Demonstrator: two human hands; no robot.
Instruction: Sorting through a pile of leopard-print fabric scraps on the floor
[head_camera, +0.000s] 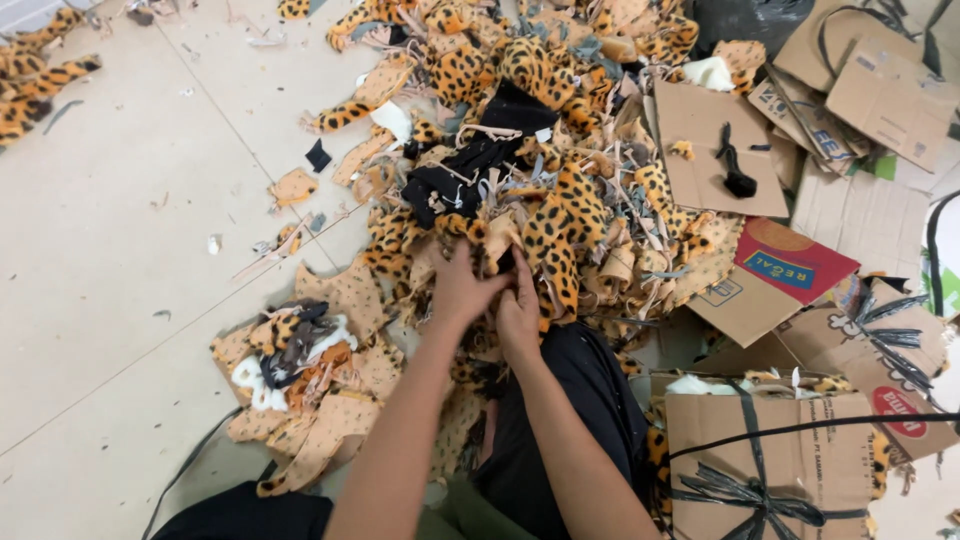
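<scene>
Both of my hands reach into a large pile of leopard-print fabric scraps (540, 150) heaped on the floor. My left hand (462, 290) is closed around a tan and spotted scrap (492, 240) at the near edge of the pile. My right hand (518, 312) presses against it from the right and grips the same bunch of fabric. Black fabric pieces (470, 170) lie in the middle of the pile, just beyond my fingers. My forearms stretch up from the bottom of the view over my dark trouser legs.
A smaller heap of tan, white and grey scraps (300, 370) lies to my left. Flattened cardboard boxes (720, 150) are at the right, and a box bound with black strapping (765, 460) stands near my right knee. Pale floor tiles (110, 250) extend to the left.
</scene>
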